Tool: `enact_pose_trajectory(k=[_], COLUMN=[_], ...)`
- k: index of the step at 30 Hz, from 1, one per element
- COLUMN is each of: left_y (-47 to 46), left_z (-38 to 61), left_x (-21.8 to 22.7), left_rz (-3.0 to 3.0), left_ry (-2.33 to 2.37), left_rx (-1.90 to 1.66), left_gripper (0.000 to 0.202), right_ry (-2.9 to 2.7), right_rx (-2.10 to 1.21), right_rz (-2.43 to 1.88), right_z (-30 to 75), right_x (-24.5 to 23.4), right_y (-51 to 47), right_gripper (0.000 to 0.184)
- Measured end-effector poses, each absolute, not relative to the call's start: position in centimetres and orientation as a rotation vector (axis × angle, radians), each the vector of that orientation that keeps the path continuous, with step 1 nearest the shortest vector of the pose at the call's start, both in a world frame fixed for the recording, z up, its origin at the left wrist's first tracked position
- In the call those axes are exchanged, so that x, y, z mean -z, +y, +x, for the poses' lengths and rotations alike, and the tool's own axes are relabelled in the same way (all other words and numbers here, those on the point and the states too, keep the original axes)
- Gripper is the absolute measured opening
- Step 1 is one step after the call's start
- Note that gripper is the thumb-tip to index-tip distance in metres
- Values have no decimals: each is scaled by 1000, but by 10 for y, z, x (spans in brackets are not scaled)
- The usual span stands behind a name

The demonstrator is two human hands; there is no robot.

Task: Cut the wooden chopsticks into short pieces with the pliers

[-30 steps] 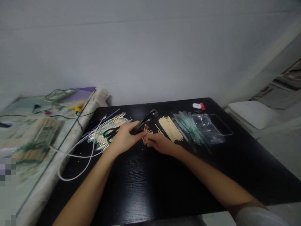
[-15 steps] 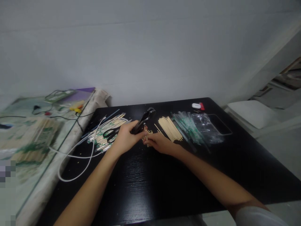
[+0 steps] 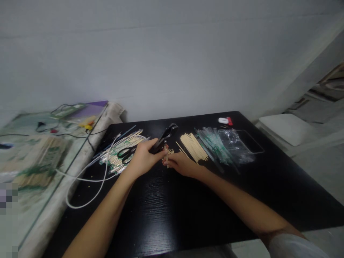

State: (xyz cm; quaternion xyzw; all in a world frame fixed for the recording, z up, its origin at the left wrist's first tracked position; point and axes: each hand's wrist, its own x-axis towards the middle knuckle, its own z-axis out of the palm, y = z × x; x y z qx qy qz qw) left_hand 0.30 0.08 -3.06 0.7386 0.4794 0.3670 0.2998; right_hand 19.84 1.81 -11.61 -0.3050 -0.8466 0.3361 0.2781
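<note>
Wrapped sticks point(image 3: 114, 165) lie at the left of the black table point(image 3: 199, 215), with scissors point(image 3: 129, 154) on them. The left hand point(image 3: 145, 157) has its fingers clasped round black pliers point(image 3: 164, 137). Just beside it, the right hand point(image 3: 184, 164) pinches a thin stick point(image 3: 167, 164) near short pieces point(image 3: 170, 151). Bare sticks point(image 3: 194, 147) come next, then plastic wrappers point(image 3: 216, 145).

Worktop point(image 3: 201, 208): blk, semi-gloss w/ grain. Bare sticks point(image 3: 194, 147): matt wood. Pliers point(image 3: 166, 134): dk metal, slight sheen. Wrappers point(image 3: 216, 144): clr glossy plast.

Black pliers point(image 3: 164, 137), tilted; thin pale stick point(image 3: 167, 157) just beside
</note>
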Motion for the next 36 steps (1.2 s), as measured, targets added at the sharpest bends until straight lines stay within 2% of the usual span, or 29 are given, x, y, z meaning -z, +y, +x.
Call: enact_pose_trajectory(k=[8,15,23,27,30,36], left_y=[2,3,-7,-20,-29,-41], left_z=[0,-2,-12,-29,-42,-38], left_x=[33,33,21,8,3,9], left_rz=[1943,1908,2041,2196,2388,2580], left_ry=[1224,1201,1243,1490,1650,1883], left_rx=[-954,-916,-941,-967,-746,-353], left_gripper=[13,16,19,21,21,44], right_ry=[-2182,-2063,-2107,-2072,-2058,-2057], right_rx=[-874,-849,-820,-862,-862,-852], right_rz=[-857,-810,-807,-846,-859,-844], right_z=[199,196,192,191,190,190], right_x=[93,87,85,85,85,84], right_y=[13,7,9,9,9,9], right_gripper=[4,18,18,18,20,19])
